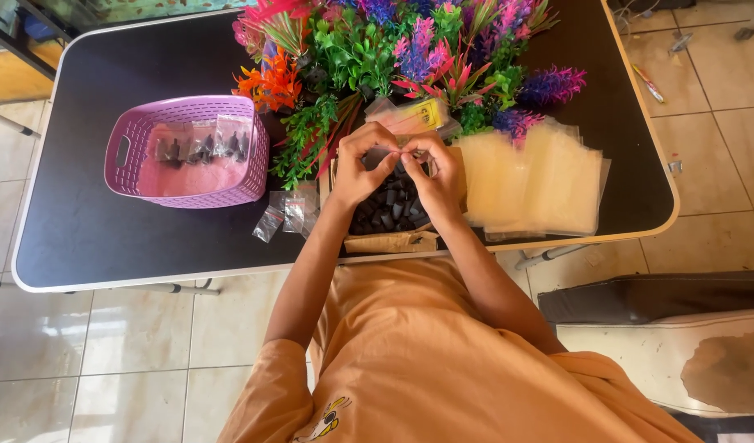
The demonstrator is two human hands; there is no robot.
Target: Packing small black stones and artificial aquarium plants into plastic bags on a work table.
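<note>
Head view, the only one I have. My left hand (362,168) and right hand (433,171) are pressed close together above the cardboard box (391,240) of small black pieces (391,207). The fingertips of both pinch sth small and clear, prob. a little plastic bag (396,144), but it is too small to tell what is inside.

Risks, as I judge: the bag is thin and slippery, so a piece can drop back in the box or roll over the table (90,221) edge, which is very near my body. The filled small bags (283,215) lie loose just beside the box, an elbow can push them off. The pink basket (186,151) is well apart to the left, w/ more bags in it. The stack of empty clear bags (531,184) touches the fake flowers (393,53) and can slide.
</note>
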